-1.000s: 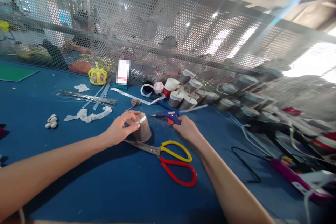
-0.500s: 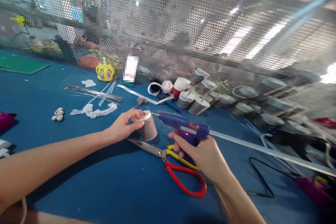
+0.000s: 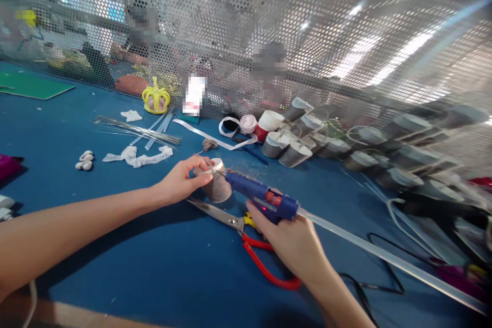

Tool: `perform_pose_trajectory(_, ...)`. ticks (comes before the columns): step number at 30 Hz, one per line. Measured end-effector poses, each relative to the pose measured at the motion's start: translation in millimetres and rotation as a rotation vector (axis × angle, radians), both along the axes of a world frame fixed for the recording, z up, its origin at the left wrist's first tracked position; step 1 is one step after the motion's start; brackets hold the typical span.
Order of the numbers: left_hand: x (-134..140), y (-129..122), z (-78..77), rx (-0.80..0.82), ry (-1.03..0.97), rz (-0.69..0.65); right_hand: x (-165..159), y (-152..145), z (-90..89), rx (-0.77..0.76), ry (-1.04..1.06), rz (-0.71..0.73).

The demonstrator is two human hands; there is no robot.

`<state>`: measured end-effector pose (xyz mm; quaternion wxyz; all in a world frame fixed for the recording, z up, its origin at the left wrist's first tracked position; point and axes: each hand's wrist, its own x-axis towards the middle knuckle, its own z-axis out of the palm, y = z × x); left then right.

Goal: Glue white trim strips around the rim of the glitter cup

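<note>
A small grey cup with a white rim [image 3: 220,188] stands on the blue table. My left hand [image 3: 188,177] pinches a thin cord [image 3: 210,168] against the cup's near-left rim. My right hand [image 3: 286,230] is closed around a blue hot glue gun [image 3: 249,187], and a long clear glue stick [image 3: 346,238] runs out of its back. The gun's nozzle meets the rim beside my left fingertips. Under the gun lie scissors [image 3: 232,221] with one red and one yellow handle, the yellow one mostly hidden by my right hand. A small bundle of cord [image 3: 209,144] sits behind the cup.
Several grey cups [image 3: 294,154] are heaped along the mesh panel [image 3: 223,25] at the right. White ribbon [image 3: 203,136], wires [image 3: 138,130], white scraps [image 3: 134,156] and a yellow crown-shaped piece [image 3: 156,97] lie at the back. Black cable [image 3: 384,261] loops at right.
The glue gun has moved left and tilted so its nozzle now reaches the cup's rim; before, it was just right of it. My left hand keeps its pinch.
</note>
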<state>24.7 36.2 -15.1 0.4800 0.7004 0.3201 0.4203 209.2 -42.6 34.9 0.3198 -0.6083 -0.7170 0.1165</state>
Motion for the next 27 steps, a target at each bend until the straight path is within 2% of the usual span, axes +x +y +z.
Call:
perform_pose_trajectory(10,0,1,-2.0,0.030,-0.002,-0.010,16,1,-15.4,0.034,-0.146,0.011)
perform_pose_trajectory(20,-1,1,-0.8,0.022,0.010,-0.016,24,0,-22.2,0.039,-0.149,0.001)
perform_pose_trajectory(27,-2,2,-2.4,0.038,-0.007,-0.061,21,2,-13.7,0.014,-0.152,0.021)
